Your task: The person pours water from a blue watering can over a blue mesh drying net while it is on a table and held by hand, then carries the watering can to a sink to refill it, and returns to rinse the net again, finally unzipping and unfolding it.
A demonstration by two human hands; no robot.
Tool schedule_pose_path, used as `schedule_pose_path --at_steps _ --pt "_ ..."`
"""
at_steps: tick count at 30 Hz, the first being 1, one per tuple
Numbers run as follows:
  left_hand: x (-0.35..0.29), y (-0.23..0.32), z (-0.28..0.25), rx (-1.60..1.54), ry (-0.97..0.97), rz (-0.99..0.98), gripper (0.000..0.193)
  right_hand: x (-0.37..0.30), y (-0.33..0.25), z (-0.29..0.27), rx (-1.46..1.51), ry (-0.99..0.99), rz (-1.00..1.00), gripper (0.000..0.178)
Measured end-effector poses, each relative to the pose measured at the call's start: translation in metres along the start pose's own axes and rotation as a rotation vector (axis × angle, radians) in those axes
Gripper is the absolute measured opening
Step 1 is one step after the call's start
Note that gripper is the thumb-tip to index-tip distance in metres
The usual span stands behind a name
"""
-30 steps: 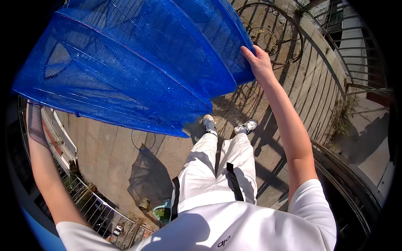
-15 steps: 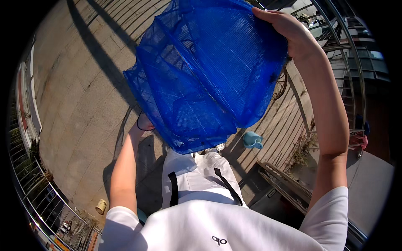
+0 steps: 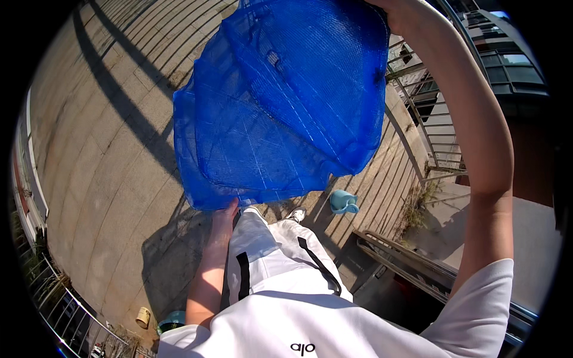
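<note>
A large blue mesh net point(image 3: 286, 101) with stiff-looking rims hangs folded in layers in front of me, filling the upper middle of the head view. Raised high at the upper right, my right hand point(image 3: 399, 13) grips the net's rim; part of that hand is cut off by the picture's top edge. My left hand point(image 3: 225, 212) is lower, near my legs, and closed on the net's bottom edge. Its thumb shows, while the other fingers are hidden behind the mesh.
On the sunlit paving, a light blue plastic jug point(image 3: 344, 202) stands right of my feet. A yellowish pot point(image 3: 143, 317) and a teal tub point(image 3: 172, 320) are at the lower left. Metal railings point(image 3: 439, 128) run along the right, a low rail point(image 3: 412, 262) nearer me.
My left hand has moved right and down along the net's lower edge. My right hand has risen, and the net's lower layers are spread flatter.
</note>
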State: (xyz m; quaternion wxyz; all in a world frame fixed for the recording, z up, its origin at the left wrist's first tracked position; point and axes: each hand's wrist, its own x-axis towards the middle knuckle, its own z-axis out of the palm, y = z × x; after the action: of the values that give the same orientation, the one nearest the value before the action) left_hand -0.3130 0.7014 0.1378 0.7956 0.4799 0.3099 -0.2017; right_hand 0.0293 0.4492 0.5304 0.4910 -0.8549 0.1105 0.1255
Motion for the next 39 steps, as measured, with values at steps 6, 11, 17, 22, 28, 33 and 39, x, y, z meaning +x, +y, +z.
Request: schedule_pose_path --at_steps 6,11,17,22,28,33,39 --pt "-0.011 0.133 0.02 0.032 0.333 0.322 0.039 -0.028 0.09 -0.008 0.046 -0.129 -0.369 0.042" --pt "-0.004 0.222 0.052 0.178 -0.091 0.533 0.038 -0.015 0.277 0.099 0.034 -0.372 0.124 0.011" --pt "0.006 0.326 0.045 0.265 -0.135 0.632 0.027 -0.012 0.337 0.196 0.222 -0.191 0.17 0.013" --pt "-0.052 0.388 0.022 0.439 -0.239 0.607 0.031 -0.023 0.363 0.233 -0.27 0.072 0.207 0.054" --pt "-0.129 0.427 -0.045 0.316 -0.121 0.514 0.052 -0.029 0.373 0.32 -0.098 -0.249 0.22 0.091" --pt "-0.165 0.435 -0.084 0.222 0.136 0.409 0.059 -0.043 0.348 0.351 0.061 -0.339 0.068 0.049" --pt "-0.159 0.453 -0.263 0.594 0.672 0.385 0.049 -0.034 0.192 0.226 -0.007 -0.21 -0.211 0.049"
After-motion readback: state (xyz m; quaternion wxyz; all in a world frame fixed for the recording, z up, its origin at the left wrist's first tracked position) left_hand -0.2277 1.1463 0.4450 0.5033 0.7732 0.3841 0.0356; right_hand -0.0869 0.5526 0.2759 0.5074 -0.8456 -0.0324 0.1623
